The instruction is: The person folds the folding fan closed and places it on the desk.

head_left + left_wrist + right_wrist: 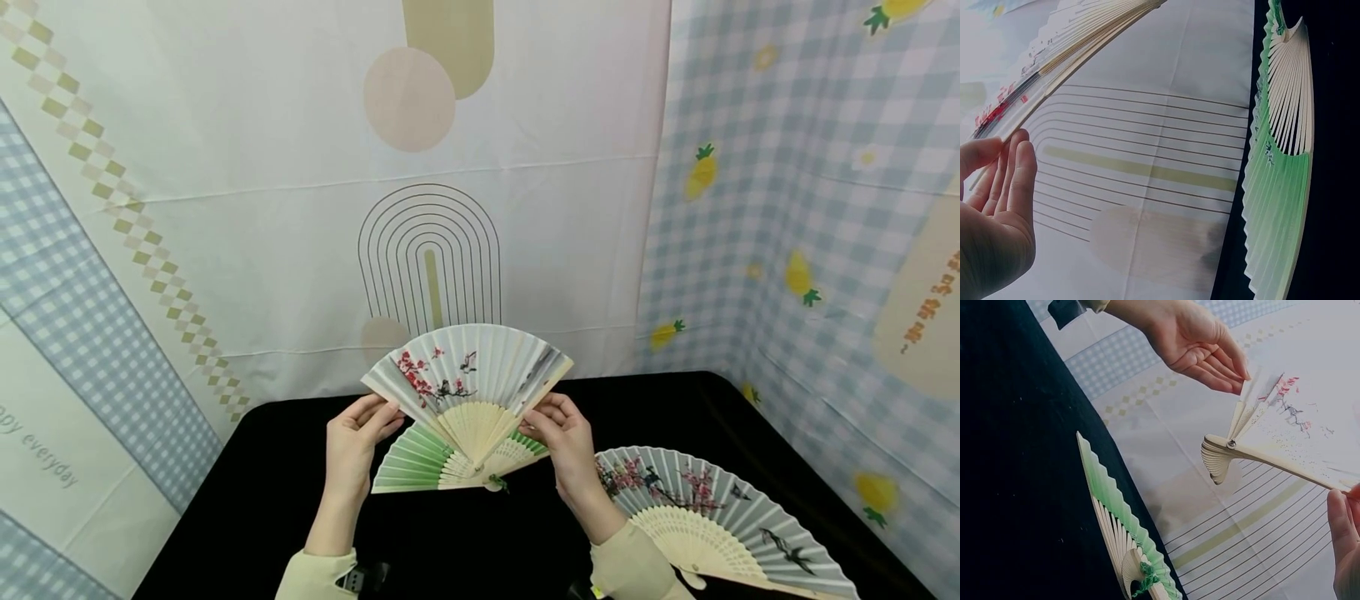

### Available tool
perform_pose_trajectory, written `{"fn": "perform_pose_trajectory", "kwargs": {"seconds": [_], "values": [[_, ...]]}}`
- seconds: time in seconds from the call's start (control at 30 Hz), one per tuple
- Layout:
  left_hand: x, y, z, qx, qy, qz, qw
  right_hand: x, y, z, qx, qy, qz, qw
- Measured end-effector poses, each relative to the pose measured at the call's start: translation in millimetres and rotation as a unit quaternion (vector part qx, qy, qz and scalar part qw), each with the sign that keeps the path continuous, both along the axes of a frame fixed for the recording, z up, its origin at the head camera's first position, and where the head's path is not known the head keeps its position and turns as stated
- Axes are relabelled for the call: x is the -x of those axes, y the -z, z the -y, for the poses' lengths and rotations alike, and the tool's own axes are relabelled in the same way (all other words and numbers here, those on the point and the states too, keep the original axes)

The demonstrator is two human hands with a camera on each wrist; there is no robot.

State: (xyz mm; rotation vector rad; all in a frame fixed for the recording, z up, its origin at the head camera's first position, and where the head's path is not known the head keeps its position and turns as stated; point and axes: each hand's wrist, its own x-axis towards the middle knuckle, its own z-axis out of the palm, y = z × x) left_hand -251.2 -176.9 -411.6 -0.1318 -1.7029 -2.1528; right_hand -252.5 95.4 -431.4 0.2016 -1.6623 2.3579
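Note:
A white folding fan (pixel 468 375) with red blossoms and birds is spread open in the air. My left hand (pixel 367 425) pinches its left edge with nearly straight fingers (pixel 1013 169). My right hand (pixel 558 429) pinches the right wooden guard. In the right wrist view the white fan (pixel 1285 419) shows its pivot, with the left hand (pixel 1200 347) at its far edge and the right hand (pixel 1347 544) low at the near guard. Under it a green fan (pixel 412 462) lies open on the black table (pixel 262 500).
A grey-blue fan (pixel 712 508) with pink blossoms and birds lies open on the table at the right, near my right sleeve. Patterned cloth backdrops (pixel 225 208) stand behind and at both sides. The green fan (pixel 1279 187) lies at the table's back edge.

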Motion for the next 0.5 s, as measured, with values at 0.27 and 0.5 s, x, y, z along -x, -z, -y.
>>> {"fn": "perform_pose_trajectory", "kwargs": {"seconds": [0.27,0.5], "values": [[0.6,1.0,-1.0,0.006,-0.002,0.006,1.0000,0.4,1.3,-0.1,0.001,-0.004,0.005,1.000],[0.8,0.4,-1.3,0.007,-0.002,0.013,0.9999,0.4,1.7,0.3,0.001,-0.007,0.009,1.000]]}}
